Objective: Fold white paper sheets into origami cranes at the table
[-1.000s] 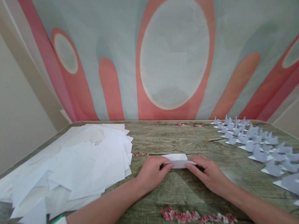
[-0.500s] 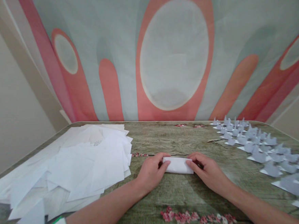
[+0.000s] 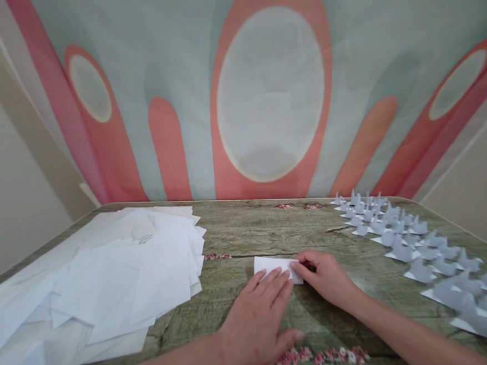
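Right of the loose white paper heap [image 3: 149,267], the folded white paper rectangle [image 3: 273,262] (probably light, easily creased, best held by its ends) lies beneath the left hand [image 3: 255,323], grip flat and unclosed, the right hand [image 3: 327,276] pinching one end.

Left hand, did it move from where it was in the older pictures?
Yes. Judged against the pink flowers on the table, the left hand has moved rightward and closer to them, its fingers now lying over the folded paper.
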Demonstrator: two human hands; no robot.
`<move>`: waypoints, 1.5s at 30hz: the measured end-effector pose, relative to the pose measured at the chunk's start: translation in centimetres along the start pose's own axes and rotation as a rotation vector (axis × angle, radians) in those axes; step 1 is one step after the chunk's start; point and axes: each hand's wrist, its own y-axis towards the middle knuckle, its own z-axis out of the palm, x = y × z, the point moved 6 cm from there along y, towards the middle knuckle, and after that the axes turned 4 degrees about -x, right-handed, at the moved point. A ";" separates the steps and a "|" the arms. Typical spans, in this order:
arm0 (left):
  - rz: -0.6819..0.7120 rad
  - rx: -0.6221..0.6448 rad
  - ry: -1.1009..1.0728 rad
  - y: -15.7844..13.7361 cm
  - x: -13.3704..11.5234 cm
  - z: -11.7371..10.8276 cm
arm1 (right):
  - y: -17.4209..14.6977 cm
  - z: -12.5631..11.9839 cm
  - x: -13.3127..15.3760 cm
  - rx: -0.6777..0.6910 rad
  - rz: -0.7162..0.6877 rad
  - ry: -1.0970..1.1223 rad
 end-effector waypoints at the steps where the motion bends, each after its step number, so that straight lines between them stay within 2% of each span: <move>1: 0.003 0.025 -0.003 0.0 0.1 0.3 | 0.0 0.0 0.0 0.006 0.006 -0.001; 6: -0.023 0.094 0.000 0.1 1.2 0.7 | 0.2 0.1 -0.4 0.034 0.041 -0.021; 12: -0.020 0.154 0.029 0.1 1.1 0.6 | 0.3 -0.2 0.6 -0.028 -0.106 -0.081; 17: -0.036 0.176 0.032 0.1 1.0 0.6 | 0.2 0.1 0.7 -0.018 -0.114 -0.162; 31: -0.015 0.106 0.059 0.0 1.3 1.1 | -0.6 0.2 1.6 0.006 -0.165 -0.117; 36: 0.004 0.092 0.070 0.1 1.5 1.1 | -1.2 0.2 2.2 0.092 -0.178 -0.079; 45: -0.056 -0.050 0.124 1.0 4.7 0.6 | -1.4 0.1 2.4 0.137 -0.173 -0.075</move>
